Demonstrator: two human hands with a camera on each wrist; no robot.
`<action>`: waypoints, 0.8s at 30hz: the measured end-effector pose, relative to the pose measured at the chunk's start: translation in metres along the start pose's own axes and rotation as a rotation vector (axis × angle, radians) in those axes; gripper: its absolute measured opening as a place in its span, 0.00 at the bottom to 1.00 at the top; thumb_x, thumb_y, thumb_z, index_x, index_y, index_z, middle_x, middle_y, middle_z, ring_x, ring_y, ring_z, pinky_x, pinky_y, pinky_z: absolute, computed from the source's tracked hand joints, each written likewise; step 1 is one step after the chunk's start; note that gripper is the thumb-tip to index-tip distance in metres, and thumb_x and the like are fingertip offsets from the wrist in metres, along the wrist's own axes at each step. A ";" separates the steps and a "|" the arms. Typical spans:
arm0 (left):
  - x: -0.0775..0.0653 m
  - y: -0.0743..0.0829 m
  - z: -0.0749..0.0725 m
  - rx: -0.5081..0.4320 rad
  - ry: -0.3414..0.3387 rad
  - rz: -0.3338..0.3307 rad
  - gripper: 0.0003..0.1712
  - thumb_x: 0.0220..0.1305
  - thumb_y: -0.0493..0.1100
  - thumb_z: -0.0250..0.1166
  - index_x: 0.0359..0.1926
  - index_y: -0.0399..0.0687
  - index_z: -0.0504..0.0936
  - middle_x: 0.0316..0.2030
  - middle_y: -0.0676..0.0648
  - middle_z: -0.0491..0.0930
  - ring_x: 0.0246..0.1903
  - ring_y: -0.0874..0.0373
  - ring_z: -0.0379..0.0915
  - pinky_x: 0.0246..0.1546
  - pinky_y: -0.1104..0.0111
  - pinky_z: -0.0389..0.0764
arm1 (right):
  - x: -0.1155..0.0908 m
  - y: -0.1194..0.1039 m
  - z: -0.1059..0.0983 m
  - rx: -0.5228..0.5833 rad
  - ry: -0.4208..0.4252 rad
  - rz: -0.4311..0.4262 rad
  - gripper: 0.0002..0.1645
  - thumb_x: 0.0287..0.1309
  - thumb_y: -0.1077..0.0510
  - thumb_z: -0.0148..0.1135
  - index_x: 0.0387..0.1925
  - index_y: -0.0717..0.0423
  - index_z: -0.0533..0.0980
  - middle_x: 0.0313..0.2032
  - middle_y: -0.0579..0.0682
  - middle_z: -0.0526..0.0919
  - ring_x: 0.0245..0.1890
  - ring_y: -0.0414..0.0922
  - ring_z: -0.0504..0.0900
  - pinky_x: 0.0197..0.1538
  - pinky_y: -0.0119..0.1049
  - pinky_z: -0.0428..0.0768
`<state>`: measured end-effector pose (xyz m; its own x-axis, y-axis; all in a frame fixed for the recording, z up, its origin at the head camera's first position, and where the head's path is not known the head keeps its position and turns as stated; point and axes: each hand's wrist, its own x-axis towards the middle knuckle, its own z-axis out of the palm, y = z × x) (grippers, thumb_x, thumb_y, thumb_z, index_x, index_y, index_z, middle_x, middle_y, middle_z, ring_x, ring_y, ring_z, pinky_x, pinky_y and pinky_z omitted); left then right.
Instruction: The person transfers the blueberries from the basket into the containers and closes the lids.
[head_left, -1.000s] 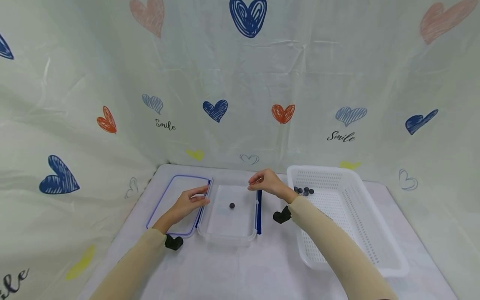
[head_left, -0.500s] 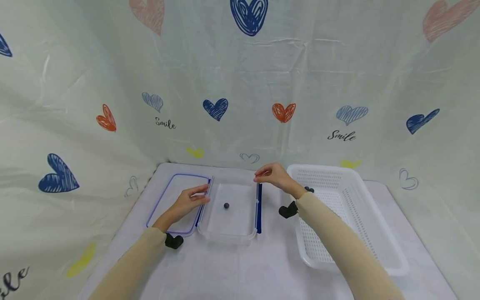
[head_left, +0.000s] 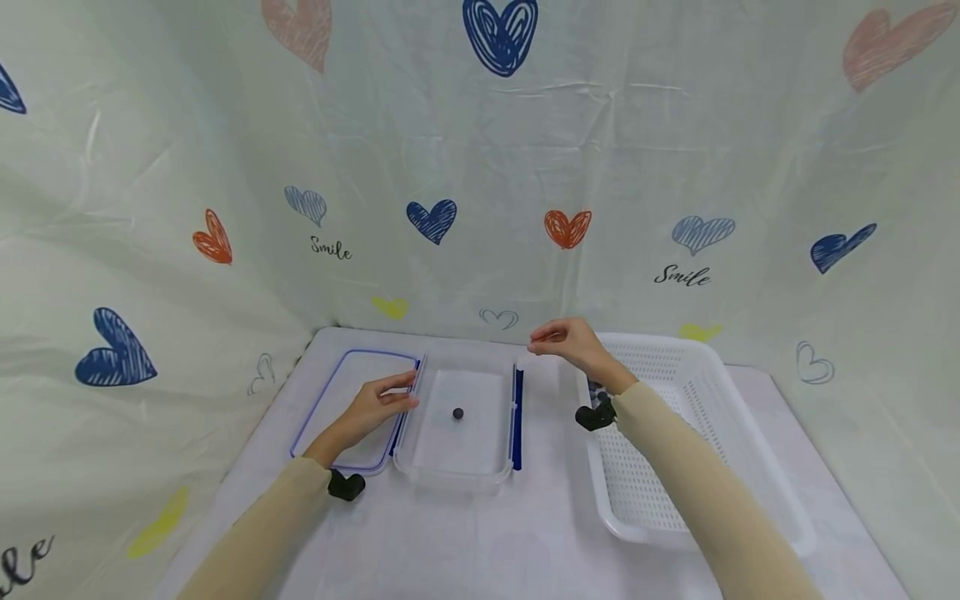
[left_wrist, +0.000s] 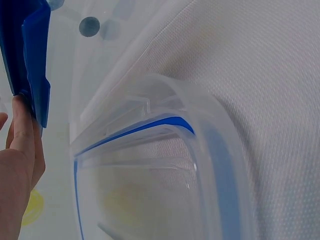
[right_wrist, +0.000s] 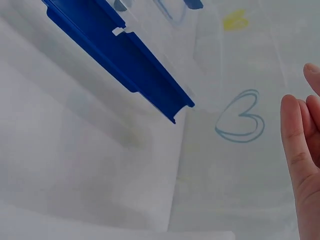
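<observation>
The left hand (head_left: 372, 406) rests with straight fingers on the blue-rimmed clear plastic lid (head_left: 339, 400), fingertips against the left blue clasp of the clear rectangular plastic container (head_left: 457, 468). One small dark round berry (head_left: 457, 413) lies inside that container. The right hand (head_left: 572, 342) hovers between the container's far right corner and the white perforated plastic basket (head_left: 712, 417), fingers loosely bent and seemingly holding nothing.

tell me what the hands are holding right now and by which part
Nothing is gripped. The left hand rests its fingers against the clear container's blue side latch; the right hand hovers empty.
</observation>
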<state>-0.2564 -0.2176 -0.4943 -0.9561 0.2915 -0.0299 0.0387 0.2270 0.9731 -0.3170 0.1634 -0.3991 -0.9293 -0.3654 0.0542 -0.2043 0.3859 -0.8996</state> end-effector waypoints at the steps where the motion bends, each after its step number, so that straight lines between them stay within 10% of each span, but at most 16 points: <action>1: 0.000 0.000 0.000 -0.001 -0.002 -0.001 0.39 0.65 0.44 0.70 0.72 0.39 0.66 0.70 0.36 0.64 0.63 0.40 0.69 0.58 0.64 0.75 | -0.001 0.000 -0.002 0.002 0.005 0.000 0.18 0.59 0.59 0.72 0.47 0.66 0.82 0.42 0.58 0.86 0.43 0.51 0.85 0.57 0.50 0.78; 24: 0.000 -0.001 0.001 -0.006 -0.010 0.007 0.38 0.66 0.42 0.69 0.72 0.36 0.64 0.70 0.33 0.63 0.64 0.39 0.68 0.58 0.65 0.74 | -0.023 0.016 -0.049 0.014 0.090 0.026 0.20 0.58 0.60 0.72 0.48 0.72 0.80 0.43 0.62 0.86 0.38 0.43 0.86 0.55 0.49 0.79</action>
<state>-0.2562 -0.2170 -0.4950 -0.9528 0.3026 -0.0253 0.0437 0.2190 0.9748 -0.3137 0.2196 -0.3932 -0.9582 -0.2777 0.0684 -0.1755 0.3820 -0.9074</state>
